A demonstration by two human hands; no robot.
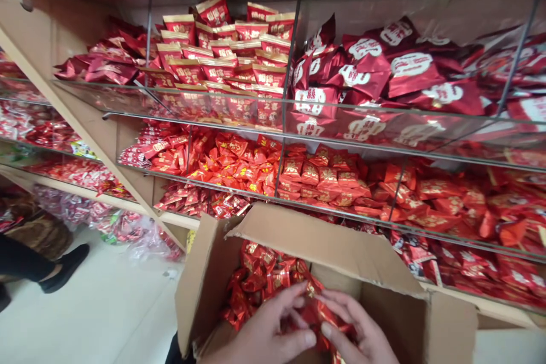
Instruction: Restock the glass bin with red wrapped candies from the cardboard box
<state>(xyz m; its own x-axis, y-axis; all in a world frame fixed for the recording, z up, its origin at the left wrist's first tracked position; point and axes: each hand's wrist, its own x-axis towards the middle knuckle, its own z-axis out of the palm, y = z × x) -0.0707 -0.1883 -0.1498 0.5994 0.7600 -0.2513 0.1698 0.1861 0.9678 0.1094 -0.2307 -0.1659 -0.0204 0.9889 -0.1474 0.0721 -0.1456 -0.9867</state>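
Nearest the camera, the left hand (273, 327) and right hand (360, 330) reach low into an open brown cardboard box (324, 233), side by side over glossy red foil-wrapped packets (258, 273). Right hand: fingers bent, thumb opposed, grasping some of the packets. Left hand: fingers curled, thumb apart from them and next to the same packets; cannot tell whether it grips any. The packets lie heaped in the box, toward its left side and under the hands. Box flaps stand spread outward. Just beyond, a tiered shelf with clear dividers (341, 151). Upper tier: red packets with gold crimped edges (222, 68), then larger dark-red pouches with white patches (362, 68) to their right. Tier below: bright red-orange packets (239, 159). At far left, a person's black shoe (66, 267) on the pale, shiny floor (123, 301).
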